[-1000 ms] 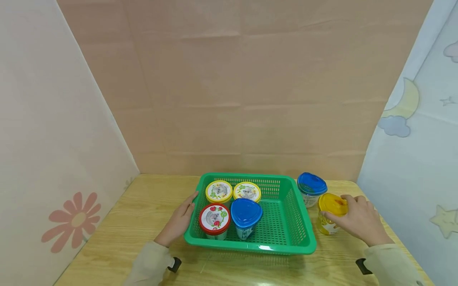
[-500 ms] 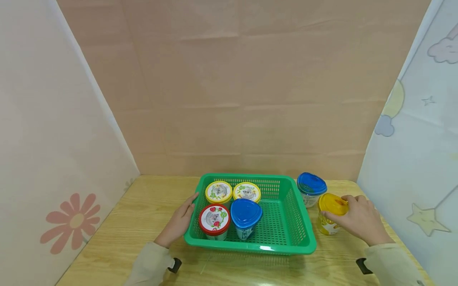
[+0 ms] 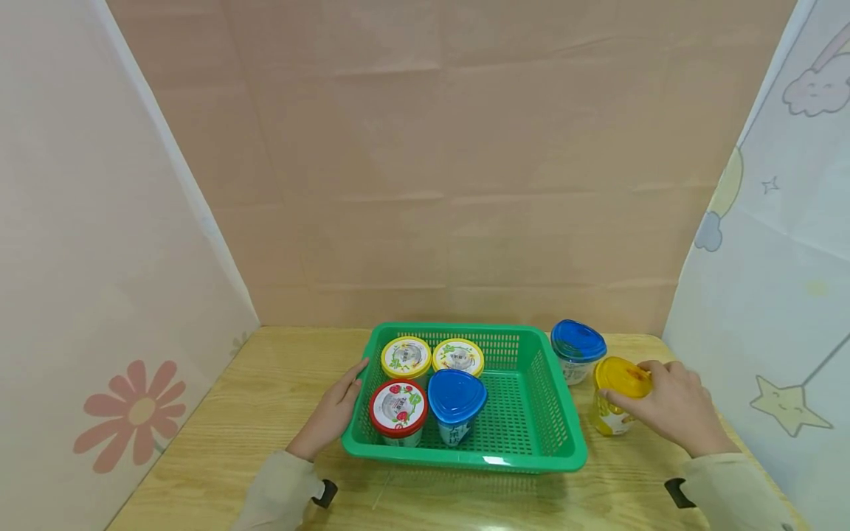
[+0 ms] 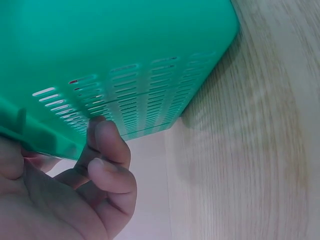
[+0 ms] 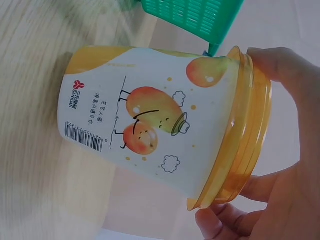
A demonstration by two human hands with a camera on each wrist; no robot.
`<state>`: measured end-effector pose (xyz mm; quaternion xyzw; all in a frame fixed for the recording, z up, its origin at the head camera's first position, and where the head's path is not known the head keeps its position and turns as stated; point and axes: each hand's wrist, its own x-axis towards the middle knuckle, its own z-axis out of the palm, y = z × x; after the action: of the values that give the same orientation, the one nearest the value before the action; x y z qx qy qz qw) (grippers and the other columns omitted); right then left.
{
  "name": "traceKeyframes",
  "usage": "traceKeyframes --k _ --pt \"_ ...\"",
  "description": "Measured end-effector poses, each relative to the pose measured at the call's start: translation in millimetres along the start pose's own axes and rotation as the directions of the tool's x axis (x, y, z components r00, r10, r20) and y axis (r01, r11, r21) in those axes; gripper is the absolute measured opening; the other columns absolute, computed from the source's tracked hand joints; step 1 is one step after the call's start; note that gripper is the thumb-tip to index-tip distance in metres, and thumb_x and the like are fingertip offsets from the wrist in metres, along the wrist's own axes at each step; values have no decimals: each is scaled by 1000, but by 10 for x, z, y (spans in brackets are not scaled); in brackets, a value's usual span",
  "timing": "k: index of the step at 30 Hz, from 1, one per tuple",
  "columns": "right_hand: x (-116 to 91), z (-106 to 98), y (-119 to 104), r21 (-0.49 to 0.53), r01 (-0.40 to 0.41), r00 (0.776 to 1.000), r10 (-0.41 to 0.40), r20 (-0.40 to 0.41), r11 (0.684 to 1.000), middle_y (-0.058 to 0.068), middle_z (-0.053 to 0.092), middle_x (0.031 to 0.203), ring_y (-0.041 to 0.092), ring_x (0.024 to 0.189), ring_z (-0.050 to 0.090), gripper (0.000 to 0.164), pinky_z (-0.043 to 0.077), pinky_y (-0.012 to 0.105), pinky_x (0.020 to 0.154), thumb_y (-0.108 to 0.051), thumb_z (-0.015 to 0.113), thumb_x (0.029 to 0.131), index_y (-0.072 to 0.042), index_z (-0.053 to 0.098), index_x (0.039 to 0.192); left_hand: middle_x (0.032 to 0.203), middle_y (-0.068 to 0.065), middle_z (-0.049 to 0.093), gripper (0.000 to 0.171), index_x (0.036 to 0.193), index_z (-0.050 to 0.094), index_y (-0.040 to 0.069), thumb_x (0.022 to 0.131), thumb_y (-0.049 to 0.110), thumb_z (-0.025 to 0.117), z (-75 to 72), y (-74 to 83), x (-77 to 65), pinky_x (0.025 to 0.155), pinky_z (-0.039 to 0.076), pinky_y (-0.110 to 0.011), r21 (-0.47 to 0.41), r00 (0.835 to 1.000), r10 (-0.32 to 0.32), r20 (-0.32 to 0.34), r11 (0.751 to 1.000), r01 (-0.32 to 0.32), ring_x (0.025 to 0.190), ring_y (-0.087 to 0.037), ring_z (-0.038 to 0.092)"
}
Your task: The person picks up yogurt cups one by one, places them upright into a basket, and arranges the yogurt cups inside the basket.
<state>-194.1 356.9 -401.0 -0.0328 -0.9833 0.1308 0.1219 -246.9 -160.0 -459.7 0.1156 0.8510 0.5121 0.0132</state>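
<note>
My right hand (image 3: 679, 405) grips the yellow lid of a yogurt cup (image 3: 614, 422) just right of the green plastic basket (image 3: 465, 461). In the right wrist view, thumb and fingers span the lid of this upright yogurt cup (image 5: 150, 115), whose white side shows fruit drawings. My left hand (image 3: 328, 413) holds the basket's left rim. The left wrist view shows the hand's curled fingers (image 4: 112, 145) under that rim, against the slotted wall. Inside the basket's left half stand two yellow-rimmed cups (image 3: 406, 357), a red-rimmed cup (image 3: 398, 407) and a blue-lidded cup (image 3: 457, 398).
Another blue-lidded cup (image 3: 578, 350) stands on the wooden table (image 3: 299, 361), beyond the basket's right wall and behind the yellow-lidded one. A brown backdrop (image 3: 438, 184) rises at the table's far edge. Printed white panels (image 3: 764, 310) flank both sides.
My right hand and the yellow-lidded yogurt cup have shifted slightly to the right, a little away from the blue-lidded cup. The left hand and basket stay put.
</note>
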Motion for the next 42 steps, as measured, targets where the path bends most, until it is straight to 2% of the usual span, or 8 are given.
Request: traceKeyframes --k 8,16,23,28,37,42 --pt "-2 -81 -44 1 5 1000 -5 -23 1000 38 53 105 48 85 51 91 40 48 57 -67 69 81 14 58 121 160 -17 32 47 158 32 15 111 20 34 -2 -15 13 110 33 -63 -6 1000 4 4 1000 -4 145 -41 33" --pt "-17 -155 -118 13 22 999 -21 -34 1000 35 54 102 43 81 52 89 37 41 54 -66 69 81 13 58 121 159 -18 34 47 157 34 15 110 19 36 1 -22 0 110 33 -63 6 1000 6 -8 1000 -6 144 -42 34" --pt "-22 -216 -201 25 42 998 -40 -58 999 34 55 103 43 82 51 87 36 38 55 -65 70 81 11 59 121 160 -16 33 47 157 34 19 111 22 35 -2 -17 5 111 32 -63 -2 1000 -15 -5 1000 15 145 -40 34" --pt "-13 -252 -258 30 60 995 -57 -88 998 32 56 101 41 81 51 85 35 36 55 -64 72 80 11 60 118 160 -16 33 47 157 33 17 111 21 34 4 -23 10 112 30 -63 2 1000 0 -4 1000 0 146 -41 31" --pt "25 -325 -337 38 80 991 -75 -115 996 32 56 102 43 84 51 84 35 38 56 -63 74 80 10 59 119 159 -18 33 47 157 33 15 111 19 33 9 -16 10 111 33 -63 -13 1000 14 0 1000 -14 144 -41 35" --pt "31 -365 -374 43 87 987 -81 -138 995 31 56 99 43 84 49 83 34 38 57 -62 75 79 10 60 118 160 -17 32 47 158 32 15 111 20 33 -1 -6 1 112 30 -63 -3 1000 17 7 1000 -17 146 -41 31"
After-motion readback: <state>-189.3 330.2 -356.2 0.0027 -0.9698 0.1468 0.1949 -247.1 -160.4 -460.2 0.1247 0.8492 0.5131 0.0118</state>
